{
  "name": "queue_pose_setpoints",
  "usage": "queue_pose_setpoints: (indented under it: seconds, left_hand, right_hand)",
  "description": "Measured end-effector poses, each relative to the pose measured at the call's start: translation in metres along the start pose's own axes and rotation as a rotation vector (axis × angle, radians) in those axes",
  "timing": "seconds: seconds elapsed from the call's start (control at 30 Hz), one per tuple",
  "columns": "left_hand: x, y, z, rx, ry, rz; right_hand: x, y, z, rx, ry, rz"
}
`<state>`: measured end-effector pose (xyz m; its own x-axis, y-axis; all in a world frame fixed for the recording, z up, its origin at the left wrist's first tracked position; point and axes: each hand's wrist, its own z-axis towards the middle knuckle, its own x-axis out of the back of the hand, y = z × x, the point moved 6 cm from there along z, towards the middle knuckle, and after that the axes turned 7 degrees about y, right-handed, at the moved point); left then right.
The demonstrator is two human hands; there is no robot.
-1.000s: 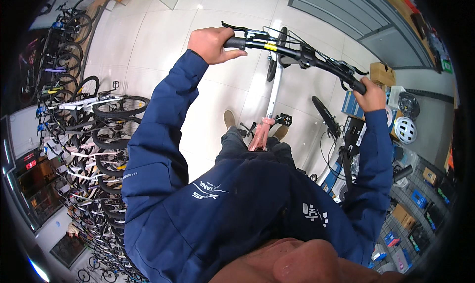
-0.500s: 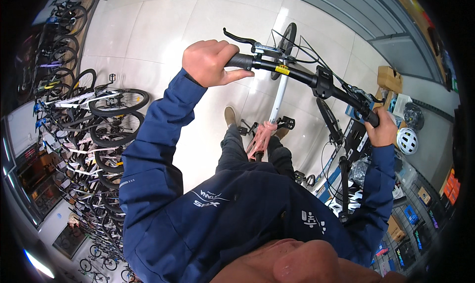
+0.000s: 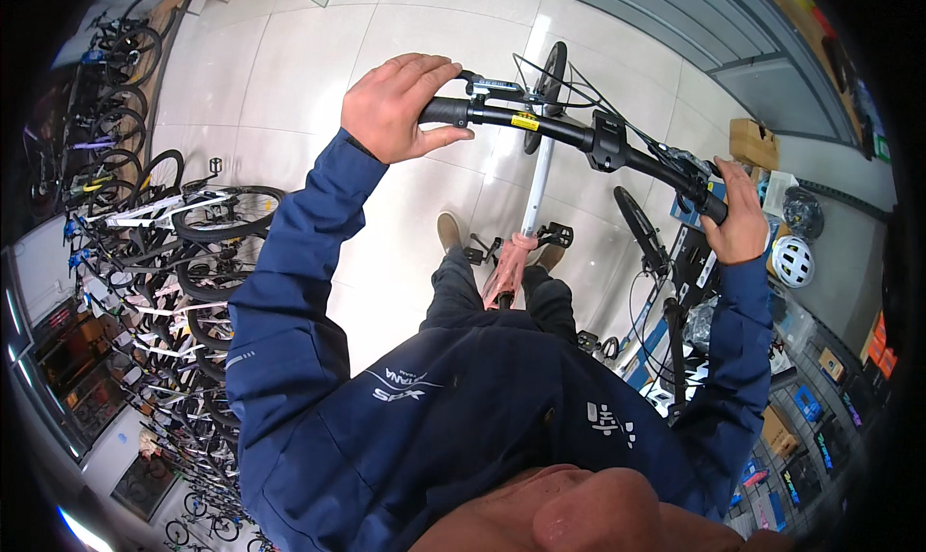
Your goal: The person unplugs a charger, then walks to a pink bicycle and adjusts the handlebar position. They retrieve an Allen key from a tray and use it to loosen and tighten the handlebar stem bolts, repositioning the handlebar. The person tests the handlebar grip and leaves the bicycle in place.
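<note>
A black bicycle handlebar [image 3: 555,128] spans the space in front of me, with a dark display unit [image 3: 608,142] at its middle and a yellow label left of it. My left hand [image 3: 391,108] straddles the left grip [image 3: 444,111], its thumb along the near side. The fingers reach forward over the left brake lever [image 3: 470,77], covering most of it. At the right grip [image 3: 712,208], my right hand [image 3: 741,215] has its thumb on the near side and fingers forward by the right brake lever, largely hidden. Below, the white frame tube [image 3: 538,190] has pink wrapping [image 3: 508,268].
Rows of parked bicycles [image 3: 207,215] line the left. My legs straddle the bicycle, shoes [image 3: 449,230] on the pale tiled floor. On the right are a cardboard box [image 3: 752,144], a white helmet [image 3: 792,262], another bicycle's wheel [image 3: 640,229] and a wire rack [image 3: 810,456].
The handlebar has shifted slightly left and towards the far side in view. Fingers of both hands have moved from around the grips to reach forward over the brake levers.
</note>
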<state>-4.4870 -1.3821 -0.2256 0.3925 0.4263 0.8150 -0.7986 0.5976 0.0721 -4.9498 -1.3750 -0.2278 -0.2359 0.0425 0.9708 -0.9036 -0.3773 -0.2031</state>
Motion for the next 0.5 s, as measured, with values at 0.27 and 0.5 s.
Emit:
queue_pose_setpoints:
  seconds: [0.27, 0.5]
  left_hand:
    - [-0.012, -0.016, -0.006, 0.1, -0.054, 0.025]
    - [-0.008, -0.035, -0.026, 0.24, -0.042, -0.049]
  right_hand:
    - [-0.004, -0.015, -0.011, -0.077, 0.05, -0.104]
    - [-0.007, -0.029, -0.002, -0.06, 0.071, -0.217]
